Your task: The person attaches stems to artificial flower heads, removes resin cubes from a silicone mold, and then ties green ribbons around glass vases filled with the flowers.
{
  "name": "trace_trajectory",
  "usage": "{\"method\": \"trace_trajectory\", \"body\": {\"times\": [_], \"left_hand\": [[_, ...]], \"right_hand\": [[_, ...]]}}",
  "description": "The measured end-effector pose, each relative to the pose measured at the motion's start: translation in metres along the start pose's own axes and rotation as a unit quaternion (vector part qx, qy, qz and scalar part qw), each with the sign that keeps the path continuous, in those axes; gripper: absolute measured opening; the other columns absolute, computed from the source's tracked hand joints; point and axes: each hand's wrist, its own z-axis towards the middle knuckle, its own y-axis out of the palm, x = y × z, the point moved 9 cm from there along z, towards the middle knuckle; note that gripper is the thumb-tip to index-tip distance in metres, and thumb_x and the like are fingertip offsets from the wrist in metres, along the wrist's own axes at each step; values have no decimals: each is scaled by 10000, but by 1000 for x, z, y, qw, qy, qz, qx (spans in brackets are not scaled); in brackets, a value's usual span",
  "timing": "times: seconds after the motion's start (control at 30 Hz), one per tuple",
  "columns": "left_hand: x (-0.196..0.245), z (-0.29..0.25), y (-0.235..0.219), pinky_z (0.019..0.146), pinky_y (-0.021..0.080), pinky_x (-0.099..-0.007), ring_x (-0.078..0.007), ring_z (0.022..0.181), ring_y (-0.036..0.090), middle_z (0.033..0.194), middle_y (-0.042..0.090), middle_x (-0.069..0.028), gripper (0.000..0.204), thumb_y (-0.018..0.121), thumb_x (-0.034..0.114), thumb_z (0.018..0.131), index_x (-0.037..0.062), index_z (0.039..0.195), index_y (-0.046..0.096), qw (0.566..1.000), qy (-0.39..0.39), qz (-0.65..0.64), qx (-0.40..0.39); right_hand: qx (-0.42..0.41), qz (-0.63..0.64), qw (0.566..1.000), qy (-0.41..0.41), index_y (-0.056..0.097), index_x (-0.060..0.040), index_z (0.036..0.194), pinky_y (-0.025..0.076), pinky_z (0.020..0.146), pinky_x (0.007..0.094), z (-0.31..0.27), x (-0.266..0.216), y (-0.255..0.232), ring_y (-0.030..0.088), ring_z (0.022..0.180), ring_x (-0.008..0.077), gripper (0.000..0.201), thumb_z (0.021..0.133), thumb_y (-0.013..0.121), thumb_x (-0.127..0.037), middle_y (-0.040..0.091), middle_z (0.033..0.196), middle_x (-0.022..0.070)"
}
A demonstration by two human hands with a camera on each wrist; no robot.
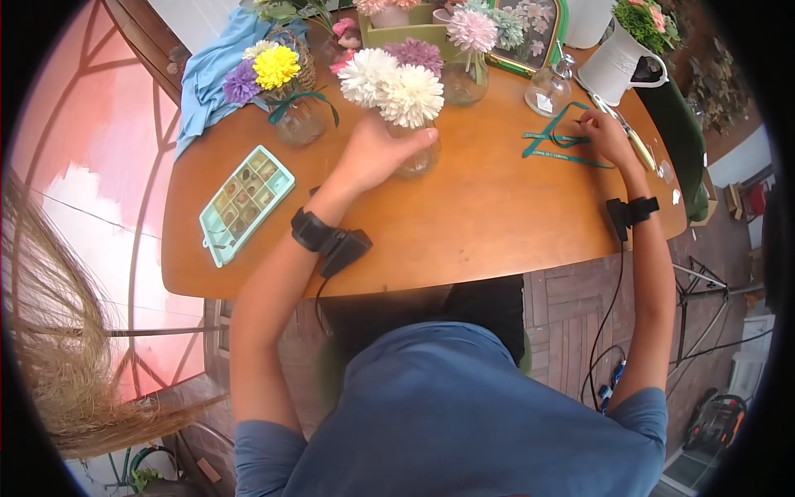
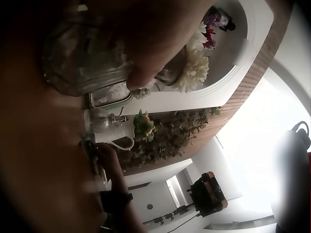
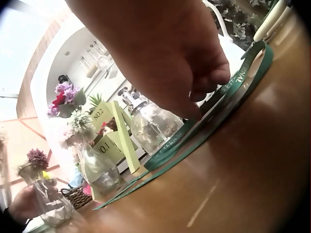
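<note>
My left hand grips a clear glass vase near the table's middle. White and mauve artificial flowers fill its top. In the left wrist view the ribbed glass shows up close, with the thumb against it. Over at the right side, my right hand pinches a dark green ribbon with pale printed lettering. Most of that ribbon lies in loops on the wood, and in the right wrist view a raised loop stands beside the curled fingers.
Left of the vase stand a second vase with a green ribbon and yellow and purple flowers, and a mint compartment box. Behind are a pink-flower vase, a glass bottle and a white pitcher. Scissors lie beyond the right hand.
</note>
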Motion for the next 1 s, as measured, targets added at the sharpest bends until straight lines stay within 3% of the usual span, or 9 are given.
{"method": "trace_trajectory", "body": {"times": [0.1, 0.23, 0.33, 0.57, 0.6, 0.73, 0.83, 0.93, 1.0], "left_hand": [[-2, -2, 1, 903, 488, -334, -182, 997, 627, 1108, 685, -121, 516, 771, 309, 829, -52, 1164, 618, 1000, -8, 4, 3], [-5, -2, 2, 909, 485, -336, -184, 1002, 625, 1105, 684, -123, 523, 773, 308, 825, -54, 1168, 614, 1000, -14, 11, -2], [-4, -3, 1, 920, 479, -337, -187, 1022, 618, 1120, 676, -127, 536, 775, 311, 820, -59, 1171, 608, 999, -42, 0, -15], [-24, -4, -18, 962, 456, -349, -209, 1086, 592, 1200, 631, -150, 587, 758, 242, 782, -87, 1225, 560, 996, -44, 24, -74], [-21, -5, -22, 968, 454, -351, -213, 1090, 592, 1207, 627, -153, 588, 746, 220, 778, -90, 1238, 550, 994, -50, 35, -89], [-33, -3, -42, 984, 448, -348, -220, 1096, 596, 1204, 633, -142, 509, 633, 121, 820, -74, 1279, 528, 996, -52, -43, -64], [-49, 5, -50, 949, 460, -328, -193, 1069, 596, 1170, 646, -118, 419, 568, 85, 867, -52, 1262, 544, 998, -51, -42, -7], [-59, 10, -46, 832, 476, -306, -142, 939, 589, 1021, 663, -80, 289, 532, 93, 904, -50, 1148, 589, 998, -29, -52, 9], [-66, 11, -41, 741, 468, -297, -111, 840, 564, 906, 652, -59, 231, 524, 115, 922, -56, 1052, 609, 998, -49, -14, -29]], "right_hand": [[-11, 199, 976, 90, 593, -37, 1027, 488, 687, 283, -9, -17, -22, 623, 764, 130, 177, 951, 580, -196, 678, 802, 78], [41, 431, 901, -23, 560, -58, 1023, 504, 722, 231, -26, -90, -41, 638, 794, 104, 119, 999, 524, -169, 638, 806, 33], [50, 570, 820, 2, 554, -61, 1011, 523, 747, 234, -33, -137, -33, 658, 807, 120, 95, 993, 528, -151, 634, 863, 33], [-151, 560, 813, -57, 540, -55, 1039, 489, 620, 234, -21, -233, 35, 582, 680, 77, 82, 974, 526, -104, 613, 966, 20], [-149, 563, 812, -38, 552, -67, 1006, 419, 584, 211, -20, -241, 39, 485, 630, 50, 68, 958, 516, -99, 586, 890, -9], [-161, 502, 844, -93, 571, -114, 941, 348, 640, 186, 6, -258, 60, 435, 693, 34, 110, 942, 461, -119, 516, 800, -59], [-153, 547, 809, -151, 541, -105, 907, 306, 537, 196, 23, -275, 72, 390, 629, 31, 75, 916, 467, -111, 485, 749, -52], [-267, 631, 728, -1, 558, -110, 955, 285, 493, 210, 15, -283, 91, 375, 600, 34, 95, 921, 470, -122, 479, 752, -59], [-264, 600, 755, 5, 567, -111, 991, 275, 475, 215, 16, -291, 84, 370, 582, 37, 116, 929, 471, -133, 482, 760, -57]]}}
